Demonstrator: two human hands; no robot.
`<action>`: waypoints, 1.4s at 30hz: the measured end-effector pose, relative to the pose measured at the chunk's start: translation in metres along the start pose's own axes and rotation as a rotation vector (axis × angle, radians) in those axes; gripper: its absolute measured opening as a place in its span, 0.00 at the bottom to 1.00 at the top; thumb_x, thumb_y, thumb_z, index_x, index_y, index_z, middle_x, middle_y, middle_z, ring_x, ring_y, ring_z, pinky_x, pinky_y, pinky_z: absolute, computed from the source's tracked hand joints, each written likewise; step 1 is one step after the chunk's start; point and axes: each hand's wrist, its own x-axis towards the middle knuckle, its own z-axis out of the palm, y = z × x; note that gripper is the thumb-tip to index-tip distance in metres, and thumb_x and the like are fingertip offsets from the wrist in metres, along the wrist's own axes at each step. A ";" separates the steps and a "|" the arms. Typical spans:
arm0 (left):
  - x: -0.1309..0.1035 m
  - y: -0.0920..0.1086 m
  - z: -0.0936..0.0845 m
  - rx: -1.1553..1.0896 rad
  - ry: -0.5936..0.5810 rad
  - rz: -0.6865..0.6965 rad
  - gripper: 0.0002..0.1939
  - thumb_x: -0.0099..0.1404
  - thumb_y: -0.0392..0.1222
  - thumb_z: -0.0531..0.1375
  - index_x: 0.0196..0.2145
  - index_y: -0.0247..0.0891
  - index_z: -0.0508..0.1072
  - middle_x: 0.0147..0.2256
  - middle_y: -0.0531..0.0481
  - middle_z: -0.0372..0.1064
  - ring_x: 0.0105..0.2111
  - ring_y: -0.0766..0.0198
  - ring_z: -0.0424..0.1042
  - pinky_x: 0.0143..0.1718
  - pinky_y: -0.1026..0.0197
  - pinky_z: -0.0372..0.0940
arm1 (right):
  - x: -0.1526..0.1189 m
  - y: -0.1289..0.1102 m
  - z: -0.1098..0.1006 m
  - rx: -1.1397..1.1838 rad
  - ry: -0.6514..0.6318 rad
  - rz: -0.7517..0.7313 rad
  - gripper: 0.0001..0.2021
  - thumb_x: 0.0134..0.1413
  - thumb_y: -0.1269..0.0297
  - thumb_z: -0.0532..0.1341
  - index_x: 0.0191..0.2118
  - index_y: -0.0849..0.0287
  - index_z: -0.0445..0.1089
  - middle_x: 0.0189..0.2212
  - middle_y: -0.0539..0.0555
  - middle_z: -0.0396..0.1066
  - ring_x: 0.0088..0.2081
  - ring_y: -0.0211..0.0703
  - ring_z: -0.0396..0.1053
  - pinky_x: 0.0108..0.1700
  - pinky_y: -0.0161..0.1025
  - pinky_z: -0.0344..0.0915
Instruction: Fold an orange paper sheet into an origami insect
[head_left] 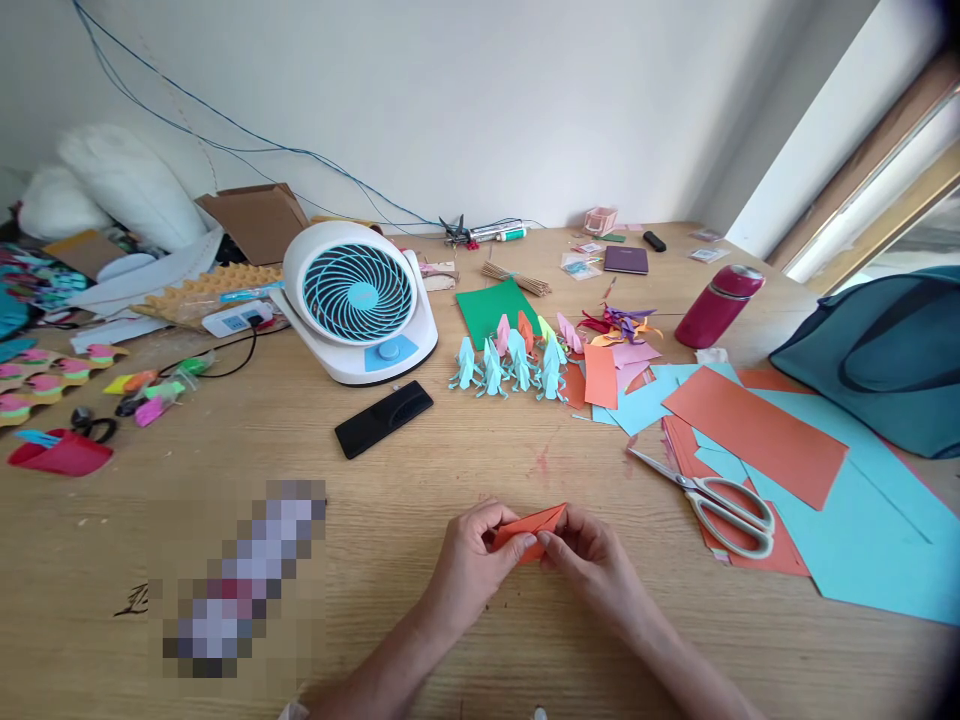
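An orange piece of folded paper [536, 522] is held between my two hands, low over the front of the table. My left hand [480, 548] pinches its left end, with the thumb laid across the front. On the other end, my right hand [589, 548] grips with thumb and fingers, the two thumb tips close together near the middle. Creases and a pointed upper right corner show on the paper; its back is hidden by the fingers. Beyond my hands stand several folded paper figures [517, 362], mostly light blue, with pink, orange and yellow ones behind.
Scissors [720, 505] lie on the right beside orange sheets [757, 435] and light blue sheets [862, 540]. A red bottle [716, 308] and a teal bag [877, 350] are farther right. Left of the figures are a white fan [356, 300] and a black phone [385, 418]. A blurred object [247, 580] lies front left.
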 end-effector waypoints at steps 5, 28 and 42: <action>-0.002 0.005 -0.002 0.078 -0.033 0.031 0.06 0.64 0.39 0.60 0.29 0.35 0.74 0.26 0.54 0.68 0.28 0.68 0.63 0.31 0.67 0.56 | -0.001 0.000 0.000 -0.008 -0.006 0.028 0.19 0.55 0.46 0.64 0.31 0.60 0.70 0.24 0.51 0.69 0.27 0.39 0.65 0.31 0.36 0.63; 0.000 0.006 -0.008 0.141 -0.148 0.045 0.09 0.60 0.40 0.65 0.39 0.38 0.74 0.28 0.55 0.70 0.30 0.66 0.67 0.32 0.66 0.58 | -0.001 -0.001 -0.010 -0.029 -0.001 0.034 0.20 0.50 0.49 0.68 0.24 0.60 0.67 0.19 0.48 0.66 0.23 0.35 0.58 0.27 0.33 0.53; 0.004 0.005 -0.006 0.320 -0.180 0.186 0.10 0.58 0.31 0.63 0.21 0.36 0.69 0.23 0.55 0.65 0.28 0.67 0.64 0.33 0.64 0.55 | -0.001 -0.011 -0.020 -0.375 -0.088 0.009 0.15 0.58 0.53 0.62 0.27 0.59 0.70 0.24 0.50 0.67 0.28 0.38 0.60 0.28 0.35 0.54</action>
